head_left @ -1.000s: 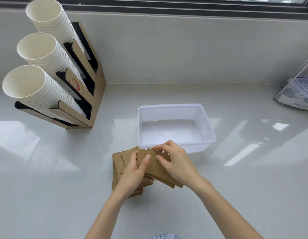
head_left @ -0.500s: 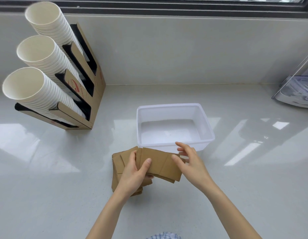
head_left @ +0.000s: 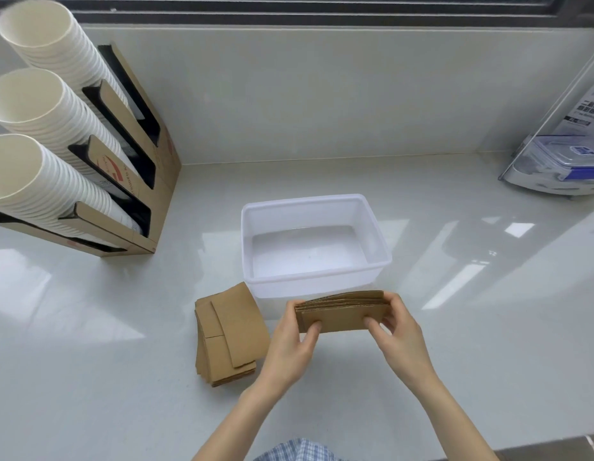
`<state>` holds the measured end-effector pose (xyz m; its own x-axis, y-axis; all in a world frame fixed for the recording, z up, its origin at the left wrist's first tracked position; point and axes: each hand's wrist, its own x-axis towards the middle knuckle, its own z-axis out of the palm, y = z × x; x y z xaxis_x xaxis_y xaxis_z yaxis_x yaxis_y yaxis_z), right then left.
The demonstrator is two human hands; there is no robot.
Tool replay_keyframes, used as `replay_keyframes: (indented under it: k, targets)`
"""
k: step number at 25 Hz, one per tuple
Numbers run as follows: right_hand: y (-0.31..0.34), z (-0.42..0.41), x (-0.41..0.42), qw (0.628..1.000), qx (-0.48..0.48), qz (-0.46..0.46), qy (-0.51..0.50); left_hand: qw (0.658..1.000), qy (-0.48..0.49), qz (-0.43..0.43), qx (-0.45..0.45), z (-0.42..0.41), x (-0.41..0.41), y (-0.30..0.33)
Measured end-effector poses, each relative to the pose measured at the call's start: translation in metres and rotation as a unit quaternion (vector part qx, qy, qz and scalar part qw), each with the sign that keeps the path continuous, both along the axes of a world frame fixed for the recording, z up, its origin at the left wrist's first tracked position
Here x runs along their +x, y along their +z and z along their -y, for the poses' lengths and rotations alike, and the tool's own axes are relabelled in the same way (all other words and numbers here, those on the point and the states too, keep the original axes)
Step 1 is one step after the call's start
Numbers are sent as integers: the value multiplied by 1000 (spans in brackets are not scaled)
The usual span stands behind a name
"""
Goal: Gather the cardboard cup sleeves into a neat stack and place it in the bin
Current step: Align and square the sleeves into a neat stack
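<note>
Three slanted stacks of white paper cups (head_left: 39, 138) are held in a cardboard rack (head_left: 146, 168) at ten o'clock on the white counter (head_left: 89, 377). A clear plastic box (head_left: 561, 164) is seen at two o'clock.

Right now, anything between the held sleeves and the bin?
Nothing visible. Both hands, left and right, hold the sleeves just in front of the bin, which is open and empty.
</note>
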<state>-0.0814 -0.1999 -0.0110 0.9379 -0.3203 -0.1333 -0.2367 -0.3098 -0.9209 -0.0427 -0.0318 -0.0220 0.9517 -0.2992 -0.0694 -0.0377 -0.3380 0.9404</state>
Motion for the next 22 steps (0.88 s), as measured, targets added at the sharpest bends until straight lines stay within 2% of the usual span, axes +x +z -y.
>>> replay_keyframes:
  k: [4,12,18,22]
  targets:
    - [-17,6,-10,999,-45,-19,-1,999,24,12,36,11,-6,-18]
    - [-33,1,-11,995,-82,-53,26,994,-12,20,107,5,-2,-38]
    - [-33,-10,-7,994,-58,-93,25,991,-33,22,126,7,-2,-36]
    - [-31,-16,-7,996,-50,-75,13,992,-48,14,114,7,-3,-28]
